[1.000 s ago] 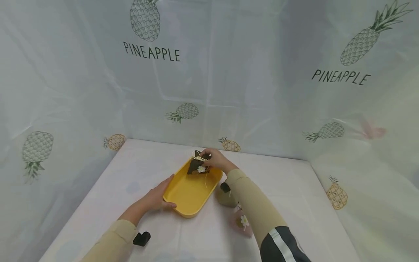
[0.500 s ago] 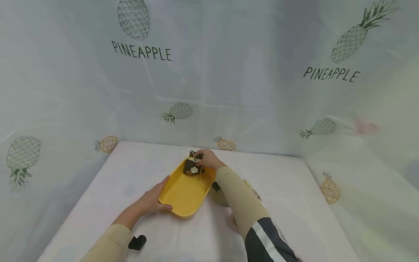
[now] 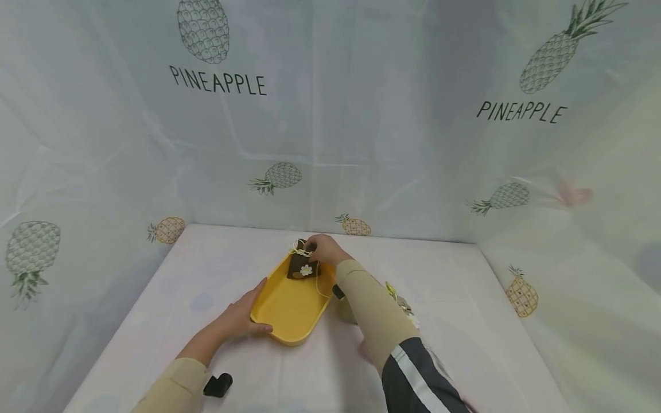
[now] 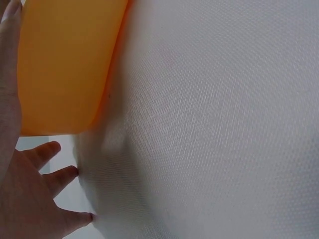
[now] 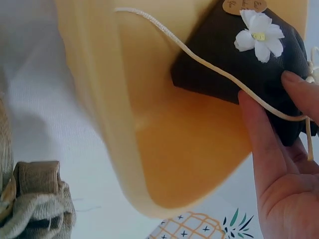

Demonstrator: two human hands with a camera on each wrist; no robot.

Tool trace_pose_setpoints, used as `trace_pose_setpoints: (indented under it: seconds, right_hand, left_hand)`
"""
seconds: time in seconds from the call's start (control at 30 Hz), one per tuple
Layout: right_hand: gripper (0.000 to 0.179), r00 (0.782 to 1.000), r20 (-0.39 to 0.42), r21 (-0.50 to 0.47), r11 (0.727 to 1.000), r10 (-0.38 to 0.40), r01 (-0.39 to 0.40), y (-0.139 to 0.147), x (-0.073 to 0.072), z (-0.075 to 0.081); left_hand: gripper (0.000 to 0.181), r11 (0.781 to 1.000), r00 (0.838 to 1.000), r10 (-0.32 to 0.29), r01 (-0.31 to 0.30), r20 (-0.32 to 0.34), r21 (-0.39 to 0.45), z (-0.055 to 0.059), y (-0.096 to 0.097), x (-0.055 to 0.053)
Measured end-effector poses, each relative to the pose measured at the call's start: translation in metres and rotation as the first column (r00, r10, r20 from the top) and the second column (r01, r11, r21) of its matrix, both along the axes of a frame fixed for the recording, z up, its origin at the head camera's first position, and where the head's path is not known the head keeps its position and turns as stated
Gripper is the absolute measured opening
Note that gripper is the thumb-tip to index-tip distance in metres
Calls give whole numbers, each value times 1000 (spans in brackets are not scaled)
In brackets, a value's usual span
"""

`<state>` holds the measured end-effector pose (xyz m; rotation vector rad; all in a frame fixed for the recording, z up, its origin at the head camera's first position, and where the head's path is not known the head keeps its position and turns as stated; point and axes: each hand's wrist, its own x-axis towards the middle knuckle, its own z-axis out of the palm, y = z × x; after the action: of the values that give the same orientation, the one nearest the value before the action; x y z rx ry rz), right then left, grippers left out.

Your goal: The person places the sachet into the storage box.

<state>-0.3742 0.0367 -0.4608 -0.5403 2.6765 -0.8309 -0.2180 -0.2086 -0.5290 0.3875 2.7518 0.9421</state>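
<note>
A yellow tray [image 3: 289, 318] lies on the white-covered table. My left hand [image 3: 240, 315] rests against its near left corner, thumb at the near end. In the left wrist view, several straight fingers [image 4: 62, 179] spread beside the orange-looking tray wall [image 4: 70, 64]. My right hand [image 3: 326, 250] pinches a dark drawstring pouch [image 3: 296, 268] by its gathered neck, at the tray's far end. The right wrist view shows the pouch's white flower [image 5: 260, 37], a brown round tag [image 5: 244, 6] and a cream cord [image 5: 209, 64] trailing over the tray rim.
A black notched piece [image 3: 218, 385] lies beside the left sleeve. An olive pouch [image 3: 347, 311] and a pinkish thing [image 3: 365, 351] are partly hidden by the right forearm. Beyond it sits a small beige and yellow bundle [image 3: 403, 303]. A pineapple-print curtain [image 3: 372, 115] stands behind the table.
The whole head view has shifted slightly. The right hand and pouch have moved a little left and lower within the tray. The right forearm now uncovers the beige and yellow bundle.
</note>
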Motion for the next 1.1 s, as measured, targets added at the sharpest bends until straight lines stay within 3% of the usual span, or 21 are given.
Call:
trace_pose_setpoints:
  seconds: [0.4, 0.63, 1.1]
  right_hand:
    - [40, 998, -26, -25, 998, 64, -65, 12, 2, 8]
    - [43, 999, 8, -77, 996, 35, -34, 24, 3, 12]
    - [44, 992, 20, -73, 990, 125, -124, 68, 24, 24]
  left_hand:
    - [120, 1000, 1000, -6, 6, 15, -3, 2, 1, 1]
    - [120, 1000, 999, 0, -1, 38, 17, 7, 2, 3]
    - [121, 1000, 999, -13, 12, 32, 25, 5, 2, 2]
